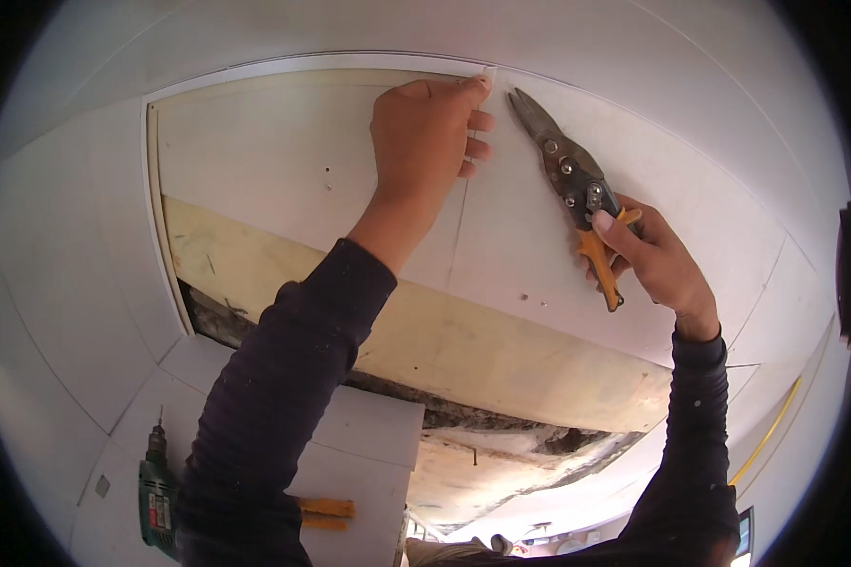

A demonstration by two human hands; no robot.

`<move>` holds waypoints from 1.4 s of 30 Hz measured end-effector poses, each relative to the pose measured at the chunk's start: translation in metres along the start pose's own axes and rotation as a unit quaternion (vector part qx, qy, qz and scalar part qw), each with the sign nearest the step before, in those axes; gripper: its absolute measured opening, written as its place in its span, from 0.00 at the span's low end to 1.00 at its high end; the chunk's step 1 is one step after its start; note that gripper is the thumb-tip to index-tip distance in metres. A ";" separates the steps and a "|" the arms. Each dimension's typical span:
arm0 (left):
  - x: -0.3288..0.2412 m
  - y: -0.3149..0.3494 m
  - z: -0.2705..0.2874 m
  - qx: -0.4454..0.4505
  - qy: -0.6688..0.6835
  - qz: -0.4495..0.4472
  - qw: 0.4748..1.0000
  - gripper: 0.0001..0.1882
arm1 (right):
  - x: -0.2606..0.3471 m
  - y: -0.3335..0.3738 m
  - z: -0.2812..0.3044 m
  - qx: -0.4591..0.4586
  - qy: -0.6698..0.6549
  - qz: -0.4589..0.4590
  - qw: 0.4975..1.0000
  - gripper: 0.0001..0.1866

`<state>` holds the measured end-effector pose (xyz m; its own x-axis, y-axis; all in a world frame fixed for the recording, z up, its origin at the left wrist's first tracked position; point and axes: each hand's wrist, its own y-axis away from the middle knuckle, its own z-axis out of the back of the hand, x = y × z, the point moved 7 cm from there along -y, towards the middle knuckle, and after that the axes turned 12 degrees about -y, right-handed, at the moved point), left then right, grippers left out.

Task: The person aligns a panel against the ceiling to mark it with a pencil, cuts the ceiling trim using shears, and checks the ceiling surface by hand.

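Observation:
Up at the far edge of a pale panel [331, 142], my left hand [419, 137] pinches the end of a thin white trim strip [350, 64] between thumb and forefinger. The other three fingers are loosely bent. My right hand [667, 260] grips a pair of tin snips [565, 161] with orange and black handles. Their dark blades point up and to the left, close to the strip's end and apart from it. The fingers behind the handles are partly hidden.
A green power drill [157, 496] lies at lower left, beside another tool's orange handles [326, 510] partly hidden by my left sleeve. Beyond a cream board [501, 350], a ragged dark gap [482, 420] opens. A yellow strip [766, 430] runs along the right side.

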<state>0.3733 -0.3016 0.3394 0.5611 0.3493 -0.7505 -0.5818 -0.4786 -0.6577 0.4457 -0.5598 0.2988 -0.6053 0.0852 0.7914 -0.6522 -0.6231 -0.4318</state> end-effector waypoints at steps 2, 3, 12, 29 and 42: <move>-0.002 0.000 -0.001 0.009 0.006 -0.001 1.000 0.23 | 0.000 0.001 -0.002 -0.006 -0.009 0.010 1.000 0.29; -0.002 -0.001 -0.001 0.008 0.006 -0.001 1.000 0.23 | 0.001 0.001 -0.002 -0.013 -0.018 0.019 1.000 0.29; -0.008 -0.009 -0.006 0.033 -0.007 -0.006 0.999 0.26 | -0.005 0.000 -0.002 -0.001 -0.020 0.019 1.000 0.30; -0.010 -0.018 -0.017 0.067 0.109 0.085 0.988 0.18 | -0.004 0.003 -0.006 -0.028 -0.028 0.020 0.999 0.29; -0.006 -0.014 -0.023 0.032 0.097 0.084 0.991 0.17 | -0.006 0.001 -0.004 -0.018 -0.014 0.020 1.000 0.29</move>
<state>0.3916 -0.3161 0.3549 0.5526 0.1047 -0.8268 -0.7094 -0.4617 -0.5326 0.4475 -0.5577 0.2919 -0.6191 0.0393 0.7843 -0.6436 -0.5976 -0.4781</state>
